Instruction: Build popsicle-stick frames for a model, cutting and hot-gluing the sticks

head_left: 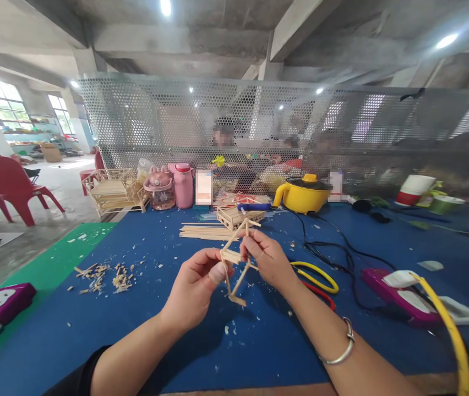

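Between my two hands, above the blue mat (156, 352), is a small frame of thin wooden sticks (239, 283). My left hand (195, 283) pinches its left side, thumb and forefinger closed near a short crosspiece. On the other side, my right hand (270, 258) grips an upright stick of the same frame near its upper part. The frame is tilted, and my fingers hide some of its joints. Just beyond lie several loose wooden sticks (205, 231) beside a small wooden stick tray (232, 219), with a blue-handled tool (254, 207) close to it.
Wood scraps (102, 278) lie at the left. A yellow electric pot (306, 193), pink bottle (184, 187) and stick-built model (114, 191) stand at the back before a perforated screen (168, 121). Cables and a purple power strip (399, 297) are on the right. People sit behind the screen.
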`<state>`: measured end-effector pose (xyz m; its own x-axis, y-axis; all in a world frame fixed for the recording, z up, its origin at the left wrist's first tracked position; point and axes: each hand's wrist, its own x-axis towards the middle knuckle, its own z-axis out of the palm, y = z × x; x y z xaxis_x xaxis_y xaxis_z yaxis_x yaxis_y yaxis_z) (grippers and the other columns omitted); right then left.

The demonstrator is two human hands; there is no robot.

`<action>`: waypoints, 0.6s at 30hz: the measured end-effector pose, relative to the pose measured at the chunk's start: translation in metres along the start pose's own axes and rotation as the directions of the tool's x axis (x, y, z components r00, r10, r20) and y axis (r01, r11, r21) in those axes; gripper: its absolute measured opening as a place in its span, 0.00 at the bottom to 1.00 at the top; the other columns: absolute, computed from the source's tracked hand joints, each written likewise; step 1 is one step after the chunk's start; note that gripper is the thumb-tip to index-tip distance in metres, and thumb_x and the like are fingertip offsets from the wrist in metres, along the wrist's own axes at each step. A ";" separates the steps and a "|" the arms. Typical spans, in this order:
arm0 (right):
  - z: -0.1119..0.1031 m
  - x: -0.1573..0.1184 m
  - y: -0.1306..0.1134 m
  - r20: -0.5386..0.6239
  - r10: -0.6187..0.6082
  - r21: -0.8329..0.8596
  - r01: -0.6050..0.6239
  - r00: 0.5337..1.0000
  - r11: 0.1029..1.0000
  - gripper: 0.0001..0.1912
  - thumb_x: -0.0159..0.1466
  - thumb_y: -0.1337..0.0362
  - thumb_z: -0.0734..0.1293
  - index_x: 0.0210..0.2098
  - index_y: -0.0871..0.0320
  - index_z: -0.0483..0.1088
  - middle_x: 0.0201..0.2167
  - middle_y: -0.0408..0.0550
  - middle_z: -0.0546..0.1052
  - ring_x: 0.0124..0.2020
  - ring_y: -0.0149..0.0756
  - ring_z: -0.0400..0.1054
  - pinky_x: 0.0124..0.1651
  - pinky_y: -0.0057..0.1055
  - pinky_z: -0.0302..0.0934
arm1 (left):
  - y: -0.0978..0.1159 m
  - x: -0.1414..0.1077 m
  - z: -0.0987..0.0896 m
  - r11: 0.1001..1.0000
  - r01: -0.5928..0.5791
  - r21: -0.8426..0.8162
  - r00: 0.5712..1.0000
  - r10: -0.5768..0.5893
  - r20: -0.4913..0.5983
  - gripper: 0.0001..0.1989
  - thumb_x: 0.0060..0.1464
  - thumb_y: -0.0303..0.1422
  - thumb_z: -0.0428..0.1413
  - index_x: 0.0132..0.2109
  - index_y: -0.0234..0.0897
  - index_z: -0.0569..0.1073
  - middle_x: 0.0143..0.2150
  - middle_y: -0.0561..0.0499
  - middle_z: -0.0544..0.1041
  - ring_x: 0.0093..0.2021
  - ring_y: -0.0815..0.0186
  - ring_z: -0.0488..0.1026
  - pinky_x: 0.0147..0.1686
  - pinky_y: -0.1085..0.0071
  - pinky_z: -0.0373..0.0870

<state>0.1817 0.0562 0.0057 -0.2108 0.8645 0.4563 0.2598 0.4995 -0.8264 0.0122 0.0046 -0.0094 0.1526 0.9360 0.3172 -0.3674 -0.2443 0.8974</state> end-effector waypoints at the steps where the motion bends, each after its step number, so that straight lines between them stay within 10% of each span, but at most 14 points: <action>1: -0.003 0.000 -0.001 -0.009 0.009 -0.031 -0.010 1.000 0.999 0.17 0.64 0.56 0.59 0.42 0.61 0.71 0.18 0.38 0.66 0.20 0.29 0.61 0.27 0.27 0.59 | 0.002 0.000 -0.002 0.998 -0.033 0.048 0.999 0.033 0.005 0.09 0.52 0.36 0.59 0.38 0.36 0.72 0.34 0.51 0.74 0.35 0.68 0.72 0.42 0.67 0.71; 8: -0.026 0.002 0.006 0.159 0.141 -0.210 -0.106 0.977 0.972 0.18 0.64 0.54 0.57 0.40 0.59 0.72 0.17 0.37 0.63 0.17 0.27 0.57 0.21 0.24 0.53 | 0.024 0.009 -0.032 0.869 -0.253 0.425 0.964 0.190 0.185 0.25 0.54 0.35 0.56 0.58 0.44 0.63 0.50 0.44 0.66 0.47 0.60 0.66 0.47 0.63 0.68; 14: -0.029 0.000 0.012 0.463 0.356 -0.206 -0.292 0.812 0.934 0.18 0.63 0.53 0.59 0.38 0.59 0.72 0.15 0.36 0.62 0.14 0.25 0.55 0.19 0.23 0.51 | 0.026 0.008 -0.034 0.762 -0.335 0.554 0.912 0.116 0.393 0.21 0.56 0.39 0.53 0.56 0.41 0.69 0.54 0.42 0.65 0.37 0.65 0.66 0.35 0.69 0.69; 18: -0.028 -0.001 0.008 0.499 0.321 -0.231 -0.233 0.805 0.945 0.17 0.64 0.55 0.59 0.39 0.60 0.72 0.16 0.36 0.63 0.16 0.25 0.56 0.21 0.23 0.52 | 0.016 0.003 -0.025 0.793 -0.311 0.524 0.915 0.101 0.391 0.22 0.54 0.37 0.56 0.56 0.41 0.68 0.55 0.43 0.65 0.30 0.72 0.65 0.28 0.74 0.68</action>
<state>0.2104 0.0613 0.0077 -0.5569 0.8282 -0.0623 0.5119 0.2832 -0.8110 -0.0166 0.0096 -0.0019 0.4609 0.7328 0.5006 0.1415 -0.6175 0.7737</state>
